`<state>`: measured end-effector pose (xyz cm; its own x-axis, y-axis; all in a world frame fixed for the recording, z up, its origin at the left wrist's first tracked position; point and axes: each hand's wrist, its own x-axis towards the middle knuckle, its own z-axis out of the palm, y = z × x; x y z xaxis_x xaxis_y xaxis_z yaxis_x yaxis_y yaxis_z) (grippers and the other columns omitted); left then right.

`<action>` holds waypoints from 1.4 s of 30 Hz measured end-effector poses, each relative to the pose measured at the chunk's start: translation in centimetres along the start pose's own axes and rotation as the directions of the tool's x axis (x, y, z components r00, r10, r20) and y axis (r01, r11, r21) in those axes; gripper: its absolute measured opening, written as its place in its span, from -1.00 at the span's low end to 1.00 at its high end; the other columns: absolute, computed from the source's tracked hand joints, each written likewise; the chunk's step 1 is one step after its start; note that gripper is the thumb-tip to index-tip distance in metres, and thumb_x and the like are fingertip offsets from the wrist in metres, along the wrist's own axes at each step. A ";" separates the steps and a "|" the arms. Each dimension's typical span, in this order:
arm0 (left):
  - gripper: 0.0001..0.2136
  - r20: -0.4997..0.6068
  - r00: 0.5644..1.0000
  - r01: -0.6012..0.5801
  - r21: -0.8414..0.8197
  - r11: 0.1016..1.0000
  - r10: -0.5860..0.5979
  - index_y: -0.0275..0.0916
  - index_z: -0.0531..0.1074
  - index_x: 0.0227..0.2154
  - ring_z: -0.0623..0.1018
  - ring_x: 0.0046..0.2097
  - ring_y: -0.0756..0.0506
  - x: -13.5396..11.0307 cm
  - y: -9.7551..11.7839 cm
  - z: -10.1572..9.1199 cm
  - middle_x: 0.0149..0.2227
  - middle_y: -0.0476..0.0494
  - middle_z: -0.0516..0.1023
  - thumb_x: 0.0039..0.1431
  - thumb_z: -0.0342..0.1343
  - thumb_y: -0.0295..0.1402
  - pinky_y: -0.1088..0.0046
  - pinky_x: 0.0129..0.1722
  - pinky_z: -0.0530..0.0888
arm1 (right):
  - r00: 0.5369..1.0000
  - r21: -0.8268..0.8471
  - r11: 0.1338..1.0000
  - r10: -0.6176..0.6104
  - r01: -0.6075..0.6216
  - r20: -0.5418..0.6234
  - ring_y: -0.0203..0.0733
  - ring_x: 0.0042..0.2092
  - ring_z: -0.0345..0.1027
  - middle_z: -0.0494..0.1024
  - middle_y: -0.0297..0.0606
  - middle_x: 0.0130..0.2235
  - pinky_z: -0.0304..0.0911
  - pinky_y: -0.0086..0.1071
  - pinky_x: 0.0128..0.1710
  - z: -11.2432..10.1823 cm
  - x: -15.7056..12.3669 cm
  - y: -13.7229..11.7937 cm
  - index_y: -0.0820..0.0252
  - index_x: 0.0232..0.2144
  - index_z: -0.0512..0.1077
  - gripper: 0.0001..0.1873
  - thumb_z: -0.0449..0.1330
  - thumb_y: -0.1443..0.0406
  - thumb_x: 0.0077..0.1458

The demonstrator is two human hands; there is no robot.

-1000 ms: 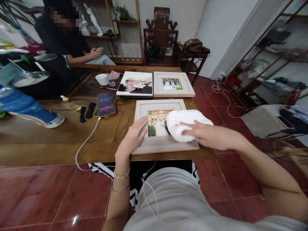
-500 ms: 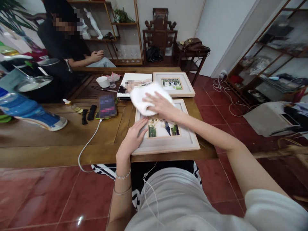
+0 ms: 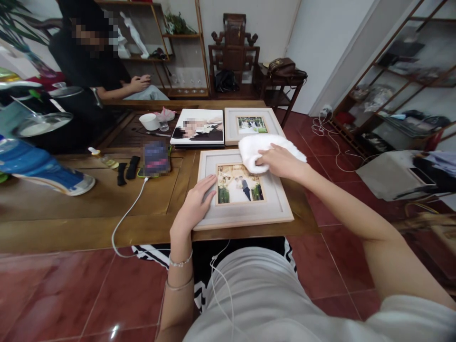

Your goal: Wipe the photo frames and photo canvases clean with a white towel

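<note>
A light wooden photo frame (image 3: 245,209) with a grey mat lies flat at the near edge of the wooden table (image 3: 89,199). My left hand (image 3: 194,204) rests on its left side, fingers flat and spread. My right hand (image 3: 281,161) presses a white fluffy cloth (image 3: 260,147) against the frame's far right corner, fingers curled over the cloth. The photo in the middle of the frame is uncovered.
Behind lie a second framed photo (image 3: 251,124) and a photo album (image 3: 197,126). A phone (image 3: 156,159) on a white cable, black clips, a small bottle and a white bowl (image 3: 148,121) sit to the left. Another person sits at the far left. Shelves stand to the right.
My right hand swept the cloth from the frame's right side up to its far left corner, then across to its far right corner. The left hand stayed put.
</note>
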<state>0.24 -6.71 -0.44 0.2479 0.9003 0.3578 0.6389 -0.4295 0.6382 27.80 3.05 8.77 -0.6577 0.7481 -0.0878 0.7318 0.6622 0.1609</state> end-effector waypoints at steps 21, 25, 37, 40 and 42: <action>-0.57 0.009 0.999 -0.032 -0.027 0.999 0.032 -0.32 0.42 0.11 0.37 0.26 -0.14 0.1 0.0 -0.3 0.19 -0.27 0.42 0.27 -0.17 -0.50 0.12 0.31 0.23 | 0.998 0.078 0.997 0.011 -0.016 0.065 0.17 0.20 0.25 0.31 0.12 0.23 0.22 -0.05 0.09 -0.2 -6.7 -5.5 0.26 0.08 0.39 -0.36 0.00 0.61 -0.07; -0.57 0.003 1.000 -0.028 -0.031 0.999 0.028 -0.26 0.42 0.12 0.37 0.26 -0.13 0.0 0.1 -0.3 0.20 -0.21 0.42 0.27 -0.17 -0.50 0.10 0.31 0.25 | 0.982 0.051 0.992 0.124 -0.118 -0.140 0.16 0.38 -0.11 0.10 0.07 0.35 -0.03 0.09 0.27 2.6 -1.6 -1.7 0.33 0.15 0.32 -0.29 -0.01 0.64 -0.09; -0.58 -0.028 1.000 -0.001 -0.033 0.999 0.000 -0.34 0.44 0.09 0.39 0.24 -0.15 0.0 0.3 0.0 0.18 -0.28 0.43 0.26 -0.18 -0.50 0.15 0.31 0.24 | 0.954 0.121 0.958 -0.274 0.260 0.119 0.19 0.13 0.32 0.40 0.15 0.15 0.25 -0.01 0.07 -1.8 -8.9 -8.4 0.30 0.03 0.46 -0.46 0.05 0.56 -0.02; -0.58 -0.025 1.000 -0.006 -0.032 0.999 0.006 -0.34 0.44 0.09 0.38 0.25 -0.15 -0.1 0.3 -0.1 0.18 -0.28 0.43 0.26 -0.18 -0.50 0.14 0.31 0.25 | 0.915 0.231 0.908 -0.384 0.351 0.119 0.11 0.18 0.30 0.39 0.08 0.19 0.23 -0.09 0.15 -3.2 -11.5 -9.6 0.23 0.05 0.46 -0.41 0.07 0.57 -0.06; -0.58 -0.022 1.000 -0.012 -0.032 0.999 0.012 -0.32 0.43 0.10 0.38 0.25 -0.14 -0.1 0.3 -0.1 0.19 -0.27 0.43 0.27 -0.18 -0.50 0.13 0.31 0.25 | 0.921 0.270 0.903 -0.374 0.334 0.112 0.08 0.22 0.26 0.36 0.05 0.22 0.24 -0.10 0.16 -3.1 -11.5 -9.7 0.20 0.06 0.44 -0.38 0.05 0.58 -0.07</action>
<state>0.33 -6.89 -0.23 0.2391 0.8935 0.3801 0.6120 -0.4425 0.6555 27.70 -12.13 11.24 -0.8592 0.4456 -0.2515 0.4894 0.8592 -0.1493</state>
